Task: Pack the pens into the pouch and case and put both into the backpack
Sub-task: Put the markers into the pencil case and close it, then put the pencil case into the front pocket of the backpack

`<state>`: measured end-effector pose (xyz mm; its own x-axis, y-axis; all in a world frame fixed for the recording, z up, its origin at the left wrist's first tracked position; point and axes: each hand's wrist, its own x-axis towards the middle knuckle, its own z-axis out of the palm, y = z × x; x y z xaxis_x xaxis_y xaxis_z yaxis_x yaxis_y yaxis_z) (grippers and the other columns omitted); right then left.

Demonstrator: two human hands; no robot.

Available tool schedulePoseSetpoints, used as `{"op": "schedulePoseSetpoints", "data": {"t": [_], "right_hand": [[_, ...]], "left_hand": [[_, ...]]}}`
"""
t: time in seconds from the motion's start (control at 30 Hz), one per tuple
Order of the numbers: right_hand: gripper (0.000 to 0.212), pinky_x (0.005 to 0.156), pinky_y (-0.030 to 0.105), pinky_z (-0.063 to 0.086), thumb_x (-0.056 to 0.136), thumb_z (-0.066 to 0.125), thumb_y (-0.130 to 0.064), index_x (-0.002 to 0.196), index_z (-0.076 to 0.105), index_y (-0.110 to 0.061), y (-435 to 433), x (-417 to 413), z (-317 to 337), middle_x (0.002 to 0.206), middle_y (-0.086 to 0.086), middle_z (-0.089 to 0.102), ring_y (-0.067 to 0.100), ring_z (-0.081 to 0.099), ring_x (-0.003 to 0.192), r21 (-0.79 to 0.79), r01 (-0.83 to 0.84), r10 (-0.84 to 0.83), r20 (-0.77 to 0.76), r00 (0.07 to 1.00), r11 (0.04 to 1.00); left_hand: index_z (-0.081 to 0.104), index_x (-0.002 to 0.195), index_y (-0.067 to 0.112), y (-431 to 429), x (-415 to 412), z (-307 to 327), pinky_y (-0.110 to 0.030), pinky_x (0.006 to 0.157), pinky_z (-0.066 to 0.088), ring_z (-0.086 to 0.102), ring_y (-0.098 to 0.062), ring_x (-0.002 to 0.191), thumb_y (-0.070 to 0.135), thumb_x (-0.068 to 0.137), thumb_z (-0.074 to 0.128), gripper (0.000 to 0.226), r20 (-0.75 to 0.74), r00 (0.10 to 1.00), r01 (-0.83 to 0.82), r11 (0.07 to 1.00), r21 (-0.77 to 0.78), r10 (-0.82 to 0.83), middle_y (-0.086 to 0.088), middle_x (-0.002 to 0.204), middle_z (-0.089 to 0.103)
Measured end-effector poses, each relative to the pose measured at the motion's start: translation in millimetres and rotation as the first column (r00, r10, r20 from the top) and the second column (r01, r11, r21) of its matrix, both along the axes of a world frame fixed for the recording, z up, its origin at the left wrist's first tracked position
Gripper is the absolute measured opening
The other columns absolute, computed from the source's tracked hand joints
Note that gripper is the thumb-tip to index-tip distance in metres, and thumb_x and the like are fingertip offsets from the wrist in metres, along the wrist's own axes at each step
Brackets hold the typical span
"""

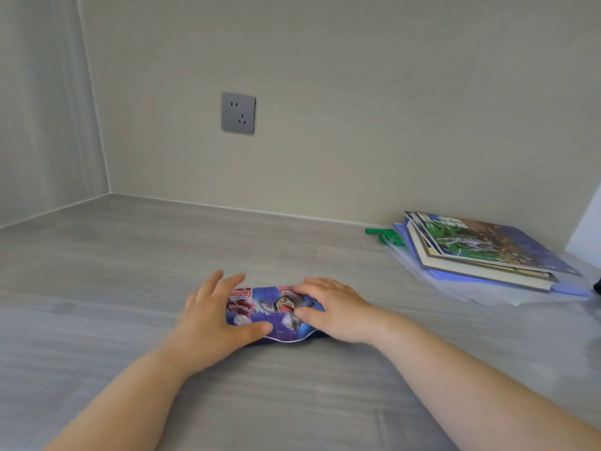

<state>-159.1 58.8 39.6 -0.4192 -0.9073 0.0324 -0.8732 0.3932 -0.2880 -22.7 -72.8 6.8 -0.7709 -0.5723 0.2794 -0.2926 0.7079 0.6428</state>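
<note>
Counting from my end: one pouch (270, 315), two hands, one stack of books (481, 252), a few green blocks (385, 236), one socket (238, 112). The pouch lies flat on the grey table (292, 402), printed blue with red and silver cartoon figures and edged in white along its near side. I cannot tell whether it is open, or what is inside.

My left hand (208, 317) lies over the pouch's left end, fingers spread and fairly straight, thumb across the print. My right hand (338, 312) grasps the right end, fingers curled over the far edge, thumb on the face.

The books sit well right of the pouch and farther back, the blocks just beside them. The socket is on the wall behind the pouch.
</note>
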Motion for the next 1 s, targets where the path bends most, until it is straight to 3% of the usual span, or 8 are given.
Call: {"op": "schedulePoseSetpoints", "data": {"t": [0.1,0.23,0.33,0.47,0.7,0.83,0.93,1.0], "right_hand": [[0.05,0.105,0.028,0.028,0.085,0.058,-0.033,0.131,0.043,-0.021,7,-7,12,0.137,0.006,0.044,0.02,0.036,0.129,0.073,-0.054,0.046,0.114,0.992,0.996],[0.069,0.1,0.021,0.033,0.075,0.071,-0.032,0.134,0.037,-0.021,12,-14,21,0.137,-0.001,0.043,0.012,0.043,0.121,0.124,-0.05,0.026,0.187,0.982,0.991],[0.082,0.109,0.033,0.031,0.067,0.075,-0.039,0.136,0.031,-0.026,12,-10,14,0.139,-0.004,0.04,0.017,0.037,0.127,0.163,-0.056,0.06,-0.024,0.998,0.985],[0.084,0.108,0.035,0.03,0.067,0.073,-0.038,0.137,0.029,-0.027,15,-1,2,0.138,-0.004,0.041,0.018,0.039,0.126,0.061,-0.076,0.086,-0.192,0.978,0.995],[0.071,0.101,0.036,0.03,0.073,0.066,-0.028,0.135,0.033,-0.019,27,14,-7,0.137,0.001,0.046,0.021,0.043,0.124,-0.194,-0.05,-0.042,-0.444,0.895,0.98],[0.045,0.08,0.036,0.043,0.066,0.069,-0.015,0.108,0.055,-0.008,58,9,14,0.11,0.011,0.064,0.03,0.06,0.098,-0.268,-0.007,-0.145,-0.542,0.828,0.963],[0.041,0.058,0.024,0.049,0.047,0.081,-0.016,0.083,0.063,-0.009,101,0,29,0.082,0.005,0.072,0.023,0.068,0.069,-0.29,0.023,-0.211,-0.639,0.739,0.957],[0.04,0.056,0.022,0.051,0.044,0.084,-0.019,0.079,0.065,-0.013,134,-8,37,0.075,-0.001,0.073,0.019,0.068,0.064,-0.338,0.075,-0.288,-0.64,0.712,0.938]], "left_hand": [[0.029,0.136,0.02,-11,3,3,-0.028,0.106,0.031,0.039,-0.018,0.124,0.024,0.062,0.08,0.09,0.017,0.995,0.092,0.968,0.232,-0.098,-0.007,0.144,0.031],[0.027,0.136,0.023,-23,4,8,-0.015,0.089,0.032,0.043,-0.007,0.103,0.03,0.059,0.081,0.094,0.131,0.96,0.218,0.956,0.195,-0.246,0.002,0.129,0.035],[0.025,0.136,0.026,-25,3,8,-0.016,0.091,0.034,0.042,-0.008,0.105,0.053,0.04,0.07,0.11,0.238,0.934,0.267,0.963,0.035,-0.267,0.009,0.117,0.032],[0.025,0.136,0.028,-23,3,6,-0.02,0.094,0.037,0.043,-0.008,0.103,0.052,0.041,0.066,0.105,0.188,0.96,0.229,0.97,-0.087,-0.209,0.011,0.116,0.037],[0.038,0.126,0.027,-5,-12,24,-0.006,0.06,0.038,0.055,0.008,0.077,0.028,0.052,0.08,0.085,-0.024,0.965,0.264,0.959,0.106,-0.263,0.02,0.09,0.053],[0.043,0.119,0.029,21,-31,47,0.002,0.051,0.037,0.052,0.011,0.075,0.017,0.059,0.081,0.072,-0.095,0.935,0.352,0.927,0.125,-0.342,0.024,0.087,0.051],[0.043,0.111,0.036,51,-53,64,-0.004,0.062,0.037,0.05,0.012,0.083,0.037,0.054,0.076,0.067,-0.167,0.887,0.457,0.874,0.166,-0.431,0.019,0.096,0.052],[0.041,0.108,0.04,78,-72,73,-0.008,0.068,0.036,0.047,0.013,0.087,0.054,0.056,0.068,0.06,-0.214,0.849,0.52,0.835,0.178,-0.483,0.012,0.107,0.051]]}}
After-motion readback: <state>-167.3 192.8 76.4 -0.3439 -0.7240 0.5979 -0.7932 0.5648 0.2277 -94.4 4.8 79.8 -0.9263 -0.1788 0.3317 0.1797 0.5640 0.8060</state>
